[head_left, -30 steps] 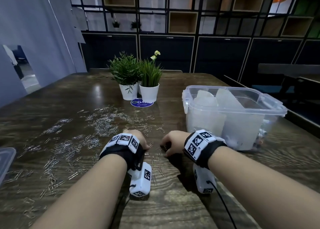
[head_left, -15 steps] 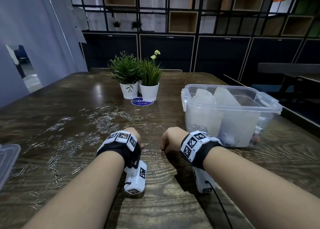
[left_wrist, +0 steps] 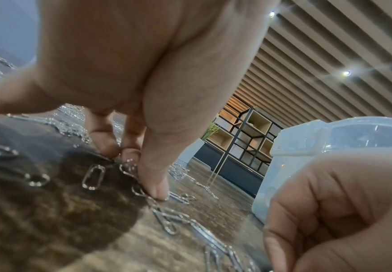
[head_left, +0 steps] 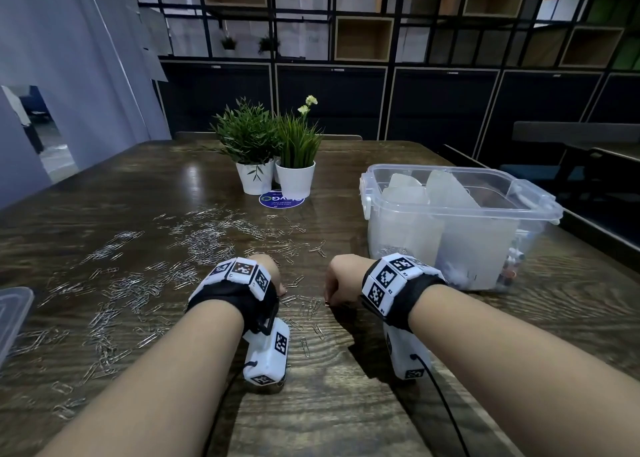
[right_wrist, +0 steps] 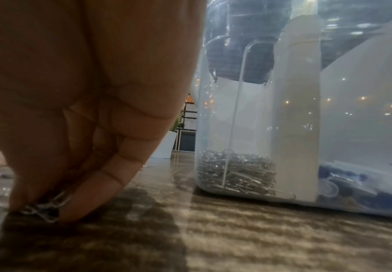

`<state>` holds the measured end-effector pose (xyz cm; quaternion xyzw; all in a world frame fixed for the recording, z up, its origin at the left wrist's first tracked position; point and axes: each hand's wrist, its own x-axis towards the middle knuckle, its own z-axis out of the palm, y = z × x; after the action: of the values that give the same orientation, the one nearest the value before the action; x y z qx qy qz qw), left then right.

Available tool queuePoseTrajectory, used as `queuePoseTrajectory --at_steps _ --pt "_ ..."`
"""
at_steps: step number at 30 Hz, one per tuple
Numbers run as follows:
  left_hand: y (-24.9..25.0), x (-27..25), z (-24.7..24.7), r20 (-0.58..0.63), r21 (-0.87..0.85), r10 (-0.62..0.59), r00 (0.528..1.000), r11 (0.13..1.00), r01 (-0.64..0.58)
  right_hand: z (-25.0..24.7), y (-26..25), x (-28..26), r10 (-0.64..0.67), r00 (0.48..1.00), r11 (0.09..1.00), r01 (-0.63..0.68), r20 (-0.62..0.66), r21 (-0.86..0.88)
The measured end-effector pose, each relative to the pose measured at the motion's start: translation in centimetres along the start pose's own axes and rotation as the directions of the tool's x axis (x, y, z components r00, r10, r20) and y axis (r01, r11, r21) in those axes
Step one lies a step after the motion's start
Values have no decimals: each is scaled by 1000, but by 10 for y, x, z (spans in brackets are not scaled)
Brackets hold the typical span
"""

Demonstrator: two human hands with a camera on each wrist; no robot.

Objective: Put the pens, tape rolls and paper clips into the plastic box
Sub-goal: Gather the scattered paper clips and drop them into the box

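Fingers [head_left: 281, 288] of the left hand [head_left: 266, 266] and of the right hand [head_left: 341, 276] are both curled down onto the surface [head_left: 346, 404] in the head view, the two hands close together and just left of the plastic box [head_left: 460, 228]. Paper clips [head_left: 204, 245] lie scattered over the surface to the left of the box, and a few more sit between the two hands. A lid [head_left: 14, 314] lies far to the left of the box, and two potted plants [head_left: 270, 151] stand beyond the clips.

Left wrist view: the left hand [left_wrist: 143, 73] points downward, its fingers [left_wrist: 154, 184] narrowed and pressing on a small knot of clips [left_wrist: 129, 169]; whether any clip is actually gripped cannot be told. The right hand [left_wrist: 336, 211] appears as a closed fist toward the box [left_wrist: 343, 139].

Right wrist view: the right hand [right_wrist: 85, 92] pinches a small bunch of clips [right_wrist: 48, 209] between thumb and fingers [right_wrist: 94, 193], low against the surface. The box [right_wrist: 306, 110] stands immediately to the right of it, with a heap of clips [right_wrist: 234, 171] already in its near compartment and dark pens [right_wrist: 364, 193] in the next.

The right hand is judged the nearer to the box; its bunch would have to rise over the rim, rightward, to reach the clip compartment.
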<state>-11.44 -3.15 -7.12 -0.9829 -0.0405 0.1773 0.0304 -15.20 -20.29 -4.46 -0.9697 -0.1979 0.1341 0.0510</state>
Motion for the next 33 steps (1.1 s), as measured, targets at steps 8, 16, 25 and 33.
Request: queuePoseTrajectory --at_steps 8,16,25,33 --pt "0 -5 -1 -37 -13 -1 999 1000 0 -39 -4 -51 -92 983 970 124 -156 211" --pt "2 -28 -2 -90 -112 6 996 994 -16 -134 33 -101 -7 830 931 209 -557 299" --pt "-11 -26 5 -134 -334 21 991 940 -65 -110 68 -60 233 829 952 -87 -509 293" --pt "-9 -38 -1 -160 -366 14 987 928 -73 -109 91 -93 272 753 860 89 -600 502"
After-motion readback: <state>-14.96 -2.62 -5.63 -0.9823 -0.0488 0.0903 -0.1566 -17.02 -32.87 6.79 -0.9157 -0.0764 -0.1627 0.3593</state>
